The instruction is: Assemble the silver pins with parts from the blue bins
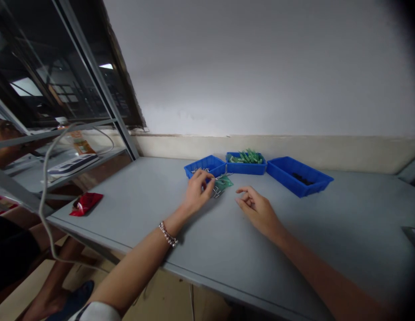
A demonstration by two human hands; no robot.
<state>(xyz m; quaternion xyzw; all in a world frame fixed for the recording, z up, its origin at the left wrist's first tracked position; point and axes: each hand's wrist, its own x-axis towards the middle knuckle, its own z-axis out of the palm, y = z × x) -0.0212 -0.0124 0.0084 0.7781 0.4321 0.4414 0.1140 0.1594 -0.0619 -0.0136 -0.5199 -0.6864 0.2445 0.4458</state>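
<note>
My left hand (198, 189) is over the table just in front of the left blue bin, its thumb and fingers bent together in a pinch. What sits between the fingertips is too small to make out. Right beside them lie a green plastic packet (224, 182) and several thin silver metal pieces (217, 192) on the tabletop. To the right of the packet, my right hand (256, 207) hovers with loosely curled fingers, thumb and forefinger apart and nothing visible in them.
Along the wall stand a blue bin (212, 161) with small metal pieces, a blue bin (246, 168) of green packets and a blue bin (294, 180) with dark small parts. A red packet (87, 203) lies on the left. A white cable (44, 191) hangs near a seated person's legs (53, 272).
</note>
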